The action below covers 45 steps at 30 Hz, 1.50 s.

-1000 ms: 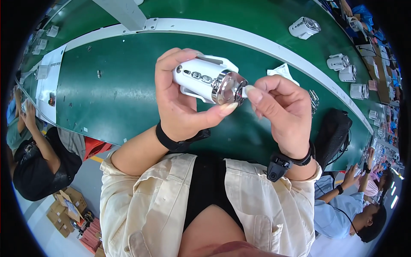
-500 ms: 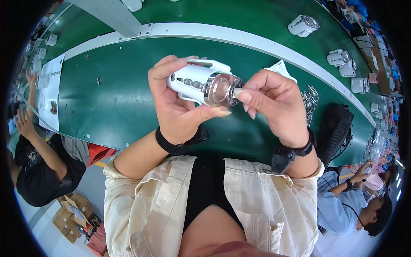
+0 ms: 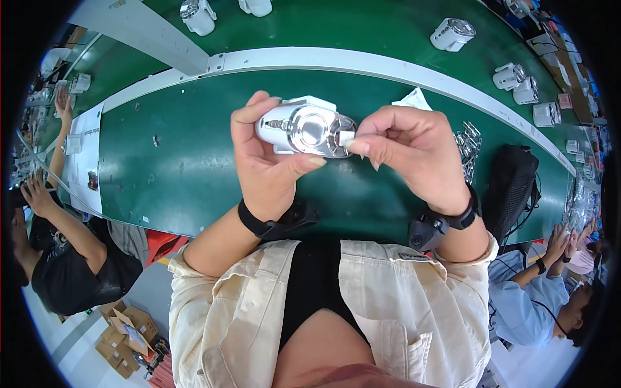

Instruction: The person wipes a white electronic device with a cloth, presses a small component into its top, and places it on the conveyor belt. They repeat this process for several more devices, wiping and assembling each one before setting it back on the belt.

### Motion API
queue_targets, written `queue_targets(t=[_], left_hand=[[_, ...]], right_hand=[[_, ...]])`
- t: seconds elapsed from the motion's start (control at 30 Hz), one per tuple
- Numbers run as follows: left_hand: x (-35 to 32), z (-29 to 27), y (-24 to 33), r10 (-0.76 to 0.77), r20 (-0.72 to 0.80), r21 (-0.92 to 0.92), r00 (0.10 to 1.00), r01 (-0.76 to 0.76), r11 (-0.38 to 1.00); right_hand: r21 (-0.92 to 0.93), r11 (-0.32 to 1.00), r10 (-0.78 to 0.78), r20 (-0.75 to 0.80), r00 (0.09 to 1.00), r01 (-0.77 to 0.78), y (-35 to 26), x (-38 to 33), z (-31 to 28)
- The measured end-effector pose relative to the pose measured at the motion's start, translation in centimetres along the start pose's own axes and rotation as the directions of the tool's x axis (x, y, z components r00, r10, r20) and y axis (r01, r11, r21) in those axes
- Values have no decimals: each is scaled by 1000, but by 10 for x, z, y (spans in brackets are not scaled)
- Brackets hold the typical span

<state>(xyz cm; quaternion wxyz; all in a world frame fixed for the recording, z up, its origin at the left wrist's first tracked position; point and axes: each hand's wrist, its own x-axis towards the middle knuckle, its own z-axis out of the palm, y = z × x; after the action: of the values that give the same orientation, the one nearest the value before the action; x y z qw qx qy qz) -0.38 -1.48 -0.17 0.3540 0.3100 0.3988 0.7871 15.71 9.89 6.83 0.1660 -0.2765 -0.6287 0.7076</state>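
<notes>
My left hand (image 3: 264, 165) is wrapped round a white, cylindrical lamp-like device (image 3: 313, 127). Its end is clear and shiny chrome, its side carries a row of round buttons, and a white handle runs along the far side. That shiny end faces up and to the right. Between thumb and forefinger, my right hand (image 3: 414, 149) pinches a small white piece (image 3: 346, 136), held against the clear rim of the device. Whether the piece is stuck to the rim, I cannot tell. Both hands are above the green table (image 3: 187, 149).
Right of my hand lie a pile of shiny metal parts (image 3: 468, 145), a white paper (image 3: 413, 99) and a black mesh pouch (image 3: 508, 184). A white rail (image 3: 310, 57) crosses behind; beyond it stand several similar devices (image 3: 453, 34). Co-workers sit on both sides.
The device has been turned so its shiny end faces more upward, and it sits slightly lower in view. My right hand has moved slightly left with it, still pinching the white piece.
</notes>
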Motion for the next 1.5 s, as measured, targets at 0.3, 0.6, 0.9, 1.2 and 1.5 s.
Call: queue_targets(t=[0.3, 0.6, 0.9, 1.2, 1.5], left_hand=[[2, 2, -4, 106, 72, -24, 992, -104, 994], [6, 1, 1, -72, 117, 208, 991, 47, 977], [7, -2, 1, 110, 262, 476, 959, -227, 850], [6, 0, 2, 475, 409, 682, 779, -607, 408], [7, 4, 6, 400, 292, 610, 869, -491, 621]], right_hand=[[6, 1000, -6, -57, 998, 6, -5, -9, 3], [-148, 989, -39, -93, 995, 25, -4, -11, 2], [-463, 869, -269, -145, 952, 175, 0, -13, 9], [-773, 522, -638, -73, 766, 361, 8, -18, 27], [-802, 431, -653, 39, 757, 413, -2, -13, 9]])
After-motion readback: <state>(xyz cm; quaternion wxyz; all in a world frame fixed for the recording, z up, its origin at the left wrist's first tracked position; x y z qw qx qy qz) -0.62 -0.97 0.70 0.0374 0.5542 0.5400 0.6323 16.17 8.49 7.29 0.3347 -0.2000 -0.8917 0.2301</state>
